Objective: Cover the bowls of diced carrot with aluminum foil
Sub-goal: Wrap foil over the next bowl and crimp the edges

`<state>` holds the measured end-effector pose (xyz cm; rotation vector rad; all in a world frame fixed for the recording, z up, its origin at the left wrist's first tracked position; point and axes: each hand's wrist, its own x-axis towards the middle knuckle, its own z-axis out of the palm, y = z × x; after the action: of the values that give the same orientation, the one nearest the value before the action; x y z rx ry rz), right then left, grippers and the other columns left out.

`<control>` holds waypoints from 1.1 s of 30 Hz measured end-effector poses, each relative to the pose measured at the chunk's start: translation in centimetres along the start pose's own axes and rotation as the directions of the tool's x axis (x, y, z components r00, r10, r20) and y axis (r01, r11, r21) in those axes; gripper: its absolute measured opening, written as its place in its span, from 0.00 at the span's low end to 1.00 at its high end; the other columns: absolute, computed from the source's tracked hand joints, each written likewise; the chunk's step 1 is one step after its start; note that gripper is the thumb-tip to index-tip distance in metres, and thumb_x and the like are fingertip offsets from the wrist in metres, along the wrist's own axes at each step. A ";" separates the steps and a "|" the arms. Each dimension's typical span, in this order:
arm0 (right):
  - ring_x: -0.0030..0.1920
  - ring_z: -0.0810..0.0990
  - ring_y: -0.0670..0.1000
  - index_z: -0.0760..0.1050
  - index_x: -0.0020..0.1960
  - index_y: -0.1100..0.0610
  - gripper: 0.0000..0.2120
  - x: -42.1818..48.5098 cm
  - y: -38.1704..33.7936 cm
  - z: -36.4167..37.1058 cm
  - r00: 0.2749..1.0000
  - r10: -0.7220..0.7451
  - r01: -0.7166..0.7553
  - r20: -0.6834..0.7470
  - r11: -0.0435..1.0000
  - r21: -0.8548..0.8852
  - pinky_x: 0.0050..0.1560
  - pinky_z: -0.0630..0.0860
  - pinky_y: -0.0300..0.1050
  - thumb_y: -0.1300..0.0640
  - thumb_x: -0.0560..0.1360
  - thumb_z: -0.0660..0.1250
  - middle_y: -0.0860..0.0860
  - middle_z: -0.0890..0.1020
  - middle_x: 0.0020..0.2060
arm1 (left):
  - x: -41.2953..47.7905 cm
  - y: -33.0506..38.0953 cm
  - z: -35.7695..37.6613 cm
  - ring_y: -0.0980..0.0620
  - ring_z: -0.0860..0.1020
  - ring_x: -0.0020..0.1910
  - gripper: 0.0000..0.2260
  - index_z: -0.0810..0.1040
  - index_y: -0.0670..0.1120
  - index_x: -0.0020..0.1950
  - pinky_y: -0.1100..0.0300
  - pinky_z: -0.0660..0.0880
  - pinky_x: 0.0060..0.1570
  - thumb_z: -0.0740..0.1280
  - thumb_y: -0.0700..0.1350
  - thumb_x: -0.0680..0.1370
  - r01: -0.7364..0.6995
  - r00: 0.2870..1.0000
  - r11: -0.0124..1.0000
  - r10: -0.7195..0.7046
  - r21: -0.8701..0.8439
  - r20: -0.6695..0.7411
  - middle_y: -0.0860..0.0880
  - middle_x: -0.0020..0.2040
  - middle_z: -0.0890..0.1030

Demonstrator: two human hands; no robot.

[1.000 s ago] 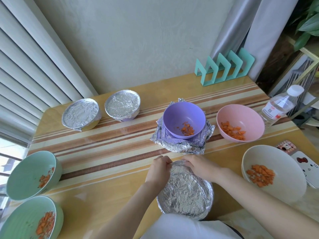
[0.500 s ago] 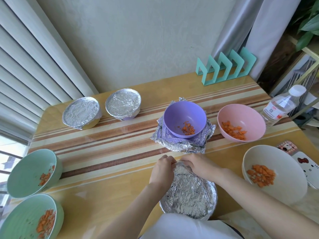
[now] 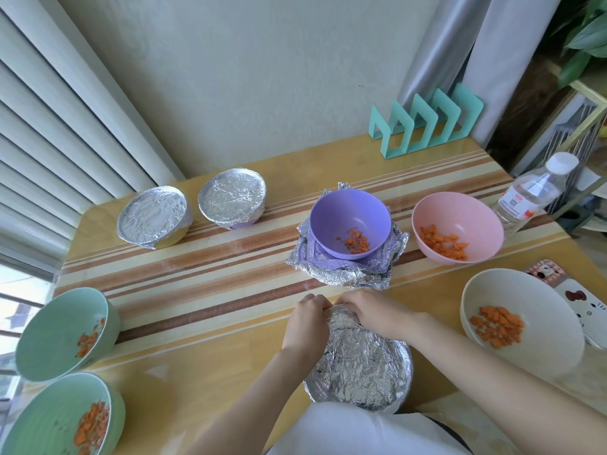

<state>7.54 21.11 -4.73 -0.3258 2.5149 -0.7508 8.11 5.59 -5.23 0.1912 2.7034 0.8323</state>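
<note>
Your fingers (image 3: 343, 303) on both hands are curled over the far rim of the bowl (image 3: 399, 379) and pinch the foil (image 3: 358, 349) there, left hand (image 3: 305, 320) close beside right hand (image 3: 374, 313). The bowl stands at the near edge of the table (image 3: 203, 372), just in front of you. Fold the foil under the rim, then go round little by little, gently, so the thin sheet does not tear.

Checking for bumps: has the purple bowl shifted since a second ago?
No. The purple bowl sits where it did against the striped table and pink bowl.
</note>
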 end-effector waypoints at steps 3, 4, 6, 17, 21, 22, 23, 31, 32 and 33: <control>0.35 0.70 0.44 0.76 0.60 0.56 0.12 0.0 0.2 -0.1 0.999 0.032 -0.032 0.002 0.997 0.070 0.33 0.63 0.34 0.59 0.81 0.56 0.45 0.73 0.36 | 0.0 -0.2 -0.1 0.44 0.75 0.49 0.08 0.78 0.40 0.52 0.57 0.69 0.46 0.60 0.36 0.78 -0.004 1.000 1.000 0.004 0.000 -0.012 0.43 0.51 0.77; 0.37 0.72 0.44 0.76 0.60 0.57 0.12 -0.1 0.2 -0.1 0.999 0.046 -0.046 0.007 0.996 0.074 0.36 0.67 0.37 0.61 0.81 0.56 0.46 0.75 0.38 | 0.0 -0.3 -0.2 0.45 0.75 0.49 0.08 0.78 0.40 0.51 0.58 0.69 0.46 0.60 0.36 0.78 -0.001 1.000 1.000 0.001 -0.002 -0.015 0.43 0.51 0.77; 0.44 0.77 0.50 0.77 0.60 0.57 0.13 -0.1 0.2 0.2 0.999 0.051 -0.051 -0.002 0.997 0.059 0.45 0.73 0.45 0.64 0.80 0.58 0.53 0.80 0.46 | -0.1 -0.5 -0.1 0.45 0.75 0.49 0.08 0.78 0.40 0.51 0.60 0.68 0.45 0.60 0.36 0.78 0.005 1.000 1.000 -0.005 -0.007 -0.018 0.43 0.51 0.77; 0.59 0.77 0.52 0.72 0.67 0.57 0.18 0.2 0.4 0.6 0.997 0.069 -0.067 -0.021 0.995 0.068 0.59 0.73 0.43 0.67 0.79 0.58 0.55 0.79 0.59 | 0.0 -1.9 -0.4 0.47 0.76 0.49 0.08 0.79 0.41 0.52 0.64 0.66 0.42 0.61 0.36 0.77 0.061 0.998 0.998 -0.061 -0.001 -0.029 0.44 0.51 0.79; 0.60 0.77 0.52 0.72 0.66 0.57 0.17 0.3 0.3 0.7 0.998 0.059 -0.056 -0.035 0.996 0.076 0.60 0.72 0.43 0.66 0.79 0.58 0.55 0.79 0.59 | 0.0 -2.1 -0.4 0.47 0.77 0.49 0.08 0.79 0.41 0.52 0.63 0.67 0.43 0.61 0.36 0.77 0.065 0.998 0.998 -0.065 -0.006 -0.024 0.44 0.51 0.79; 0.61 0.76 0.51 0.72 0.67 0.57 0.17 0.2 0.4 0.6 0.998 0.055 -0.052 -0.027 0.994 0.095 0.59 0.70 0.39 0.65 0.80 0.57 0.55 0.78 0.61 | 0.1 -2.2 -0.4 0.47 0.76 0.49 0.08 0.79 0.41 0.52 0.63 0.67 0.43 0.61 0.36 0.77 0.063 0.998 0.998 -0.063 -0.007 -0.022 0.44 0.50 0.79; 0.63 0.75 0.51 0.70 0.68 0.57 0.17 0.1 0.4 0.5 0.998 0.056 -0.054 -0.019 0.993 0.108 0.58 0.69 0.36 0.65 0.81 0.56 0.54 0.77 0.62 | 0.1 -2.3 -0.5 0.47 0.76 0.49 0.08 0.79 0.41 0.51 0.63 0.67 0.43 0.61 0.36 0.77 0.064 0.998 0.998 -0.064 -0.010 -0.019 0.44 0.50 0.80; 0.67 0.71 0.50 0.63 0.73 0.54 0.29 -0.8 -0.1 0.5 0.997 0.055 -0.049 -0.045 0.990 0.128 0.62 0.72 0.43 0.75 0.76 0.54 0.58 0.74 0.65 | 0.2 -3.2 -0.6 0.48 0.76 0.49 0.07 0.78 0.40 0.52 0.65 0.67 0.43 0.61 0.36 0.77 0.069 0.998 0.998 -0.069 -0.016 -0.013 0.45 0.51 0.78; 0.67 0.71 0.50 0.63 0.73 0.54 0.30 -0.8 -0.2 0.5 0.997 0.054 -0.048 -0.050 0.993 0.109 0.62 0.73 0.44 0.75 0.76 0.54 0.59 0.74 0.65 | 0.0 -3.1 -0.4 0.48 0.76 0.49 0.08 0.77 0.40 0.53 0.64 0.67 0.45 0.60 0.37 0.78 0.046 0.999 0.999 -0.047 -0.020 -0.021 0.45 0.52 0.77; 0.67 0.71 0.51 0.62 0.73 0.54 0.30 -0.7 -0.2 0.6 0.997 0.051 -0.046 -0.055 0.995 0.087 0.61 0.73 0.45 0.76 0.75 0.54 0.59 0.75 0.64 | -0.2 -3.0 -0.2 0.48 0.75 0.50 0.08 0.76 0.40 0.55 0.64 0.68 0.47 0.60 0.38 0.78 0.021 0.999 0.999 -0.022 -0.032 -0.029 0.45 0.53 0.75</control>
<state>8.48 20.94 -4.80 -0.2149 2.5252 -0.8574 8.09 2.93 -6.73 0.1432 2.7125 0.8781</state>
